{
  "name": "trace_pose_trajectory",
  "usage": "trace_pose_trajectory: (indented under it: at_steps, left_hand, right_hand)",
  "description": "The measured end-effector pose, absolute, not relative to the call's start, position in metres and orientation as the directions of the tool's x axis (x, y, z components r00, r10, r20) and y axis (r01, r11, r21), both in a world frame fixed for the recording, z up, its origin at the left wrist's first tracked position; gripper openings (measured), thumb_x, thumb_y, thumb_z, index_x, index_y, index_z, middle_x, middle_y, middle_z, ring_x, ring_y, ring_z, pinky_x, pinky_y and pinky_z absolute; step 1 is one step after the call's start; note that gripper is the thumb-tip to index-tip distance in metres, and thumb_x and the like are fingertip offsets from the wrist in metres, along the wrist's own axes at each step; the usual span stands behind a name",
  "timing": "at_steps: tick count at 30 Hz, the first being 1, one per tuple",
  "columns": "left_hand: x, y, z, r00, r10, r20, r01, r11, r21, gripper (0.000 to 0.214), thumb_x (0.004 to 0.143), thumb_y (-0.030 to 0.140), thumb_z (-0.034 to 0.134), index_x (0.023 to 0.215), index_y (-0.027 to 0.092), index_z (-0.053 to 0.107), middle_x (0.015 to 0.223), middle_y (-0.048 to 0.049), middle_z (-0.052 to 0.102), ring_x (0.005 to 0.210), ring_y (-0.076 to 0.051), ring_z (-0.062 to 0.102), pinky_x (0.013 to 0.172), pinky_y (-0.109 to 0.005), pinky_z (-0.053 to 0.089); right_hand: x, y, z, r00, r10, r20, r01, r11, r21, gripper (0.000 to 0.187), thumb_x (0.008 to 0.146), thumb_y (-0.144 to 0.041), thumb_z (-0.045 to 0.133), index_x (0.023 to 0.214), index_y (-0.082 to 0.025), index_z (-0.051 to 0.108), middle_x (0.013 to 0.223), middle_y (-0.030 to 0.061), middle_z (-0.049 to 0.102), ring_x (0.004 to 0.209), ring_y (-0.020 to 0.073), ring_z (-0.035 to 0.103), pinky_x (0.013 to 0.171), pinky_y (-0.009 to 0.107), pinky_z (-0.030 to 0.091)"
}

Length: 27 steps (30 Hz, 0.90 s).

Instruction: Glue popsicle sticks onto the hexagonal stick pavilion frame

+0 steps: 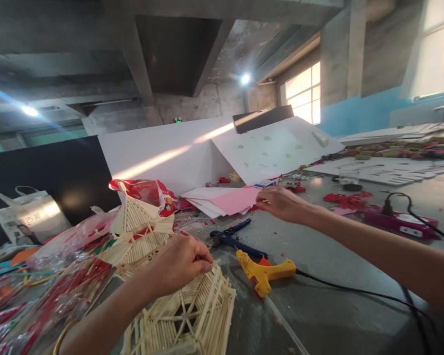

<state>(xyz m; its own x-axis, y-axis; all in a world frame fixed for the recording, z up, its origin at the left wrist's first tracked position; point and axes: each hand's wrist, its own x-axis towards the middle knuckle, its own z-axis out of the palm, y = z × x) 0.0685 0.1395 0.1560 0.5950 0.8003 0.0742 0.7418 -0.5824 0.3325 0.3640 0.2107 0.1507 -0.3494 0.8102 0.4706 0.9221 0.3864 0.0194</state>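
Note:
My left hand (pixel 185 261) is closed, its thumb and fingers pressed together just above a piece built of thin wooden sticks (pixel 185 320); whether something small is between them cannot be made out. Behind it stands a tiered, pagoda-like stick model (pixel 140 219). My right hand (pixel 279 203) reaches forward, fingers pinched together, by the edge of a pink sheet (pixel 237 198) lying on white sheets. Any item in that pinch is too small to name. Between the hands lie a yellow hot glue gun (pixel 264 271), with a clear glue stick in it, and a dark blue cutter (pixel 239 240).
Plastic-wrapped strips (pixel 70 291) and a white bag (pixel 29 217) crowd the left. A purple power strip (pixel 403 224) sits at the right, and a black cord (pixel 340 283) crosses the table. White boards (pixel 177 153) stand at the back. Red scraps (pixel 350 199) lie about.

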Motion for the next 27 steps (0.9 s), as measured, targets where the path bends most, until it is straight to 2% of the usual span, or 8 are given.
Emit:
trace_pose_trajectory:
  at_steps: [2,7,11,27]
  left_hand:
    - [0.07,0.138,0.154,0.6,0.797,0.062,0.745,-0.586,0.318,0.019,0.072,0.026,0.053,0.076,0.023,0.071,0.067,0.0015,0.067,0.063,-0.013,0.055,0.057,-0.02,0.035]
    - [0.069,0.132,0.156,0.592,0.805,0.048,0.767,-0.58,0.274,0.018,0.07,0.023,0.052,0.07,0.023,0.07,0.066,0.0022,0.066,0.064,-0.013,0.056,0.057,-0.02,0.034]
    - [0.069,0.132,0.155,0.555,0.831,0.043,0.802,-0.548,0.236,0.018,0.07,0.023,0.051,0.068,0.023,0.069,0.062,0.003,0.064,0.06,-0.012,0.054,0.055,-0.02,0.032]
    - [0.072,0.137,0.15,0.59,0.806,0.041,0.768,-0.576,0.278,0.021,0.07,0.022,0.048,0.066,0.018,0.068,0.059,0.002,0.06,0.057,-0.01,0.049,0.052,-0.019,0.03]
  right_hand:
    - [0.362,0.198,0.131,-0.442,0.763,0.472,0.879,0.474,0.056,0.022,0.084,-0.024,0.044,0.084,-0.014,0.064,0.084,0.0083,0.064,0.082,0.0199,0.055,0.076,0.03,0.036]
    - [0.353,0.163,0.105,-0.492,0.77,0.405,0.829,0.557,-0.052,0.024,0.085,-0.03,0.044,0.087,-0.017,0.063,0.086,0.0082,0.063,0.084,0.0202,0.056,0.076,0.032,0.038]
    - [0.349,0.146,0.1,-0.562,0.748,0.352,0.78,0.621,-0.075,0.024,0.087,-0.029,0.042,0.088,-0.018,0.064,0.085,0.0076,0.063,0.085,0.0193,0.056,0.079,0.032,0.038]
    - [0.348,0.129,0.098,-0.609,0.747,0.266,0.748,0.652,-0.12,0.027,0.089,-0.031,0.04,0.09,-0.017,0.064,0.082,0.0076,0.06,0.084,0.0201,0.054,0.077,0.033,0.037]
